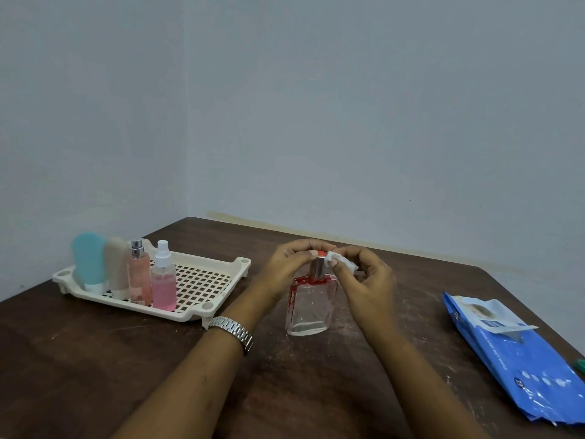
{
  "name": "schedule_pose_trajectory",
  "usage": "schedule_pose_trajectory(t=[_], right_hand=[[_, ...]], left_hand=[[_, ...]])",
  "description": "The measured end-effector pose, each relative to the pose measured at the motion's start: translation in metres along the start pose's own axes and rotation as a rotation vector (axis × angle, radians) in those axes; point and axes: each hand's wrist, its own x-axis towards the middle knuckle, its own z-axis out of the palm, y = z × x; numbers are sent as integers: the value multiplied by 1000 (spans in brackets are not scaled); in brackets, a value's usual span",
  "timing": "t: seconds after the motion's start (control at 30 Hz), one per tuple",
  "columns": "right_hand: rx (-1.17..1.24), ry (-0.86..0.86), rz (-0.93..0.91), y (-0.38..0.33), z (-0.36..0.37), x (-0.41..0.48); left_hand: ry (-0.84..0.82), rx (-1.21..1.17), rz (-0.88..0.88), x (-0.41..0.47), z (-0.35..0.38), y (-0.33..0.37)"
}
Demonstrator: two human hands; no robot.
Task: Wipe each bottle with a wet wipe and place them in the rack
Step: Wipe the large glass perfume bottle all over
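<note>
A clear glass perfume bottle with red trim and a silver neck stands upright on the wooden table, mid-frame. My left hand grips its red-topped cap from the left. My right hand pinches a small white wet wipe against the cap from the right. The cream lattice rack sits at the left, holding a teal bottle, a beige bottle, a slim pink spray bottle and a wider pink spray bottle, all upright along its left side.
A blue pack of wet wipes lies at the table's right edge with its flap lifted. A small green object shows at the frame's right border. Walls close the table's far corner. A metal watch is on my left wrist.
</note>
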Motion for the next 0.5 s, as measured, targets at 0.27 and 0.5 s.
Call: schedule_pose_trajectory(t=[0.27,0.5], right_hand=[[-67,-112,109,8,-5,3],[61,-17,85,-6,1,2]], left_hand=[[21,100,1,-1,-6,-11],[38,366,94,-4,-2,0]])
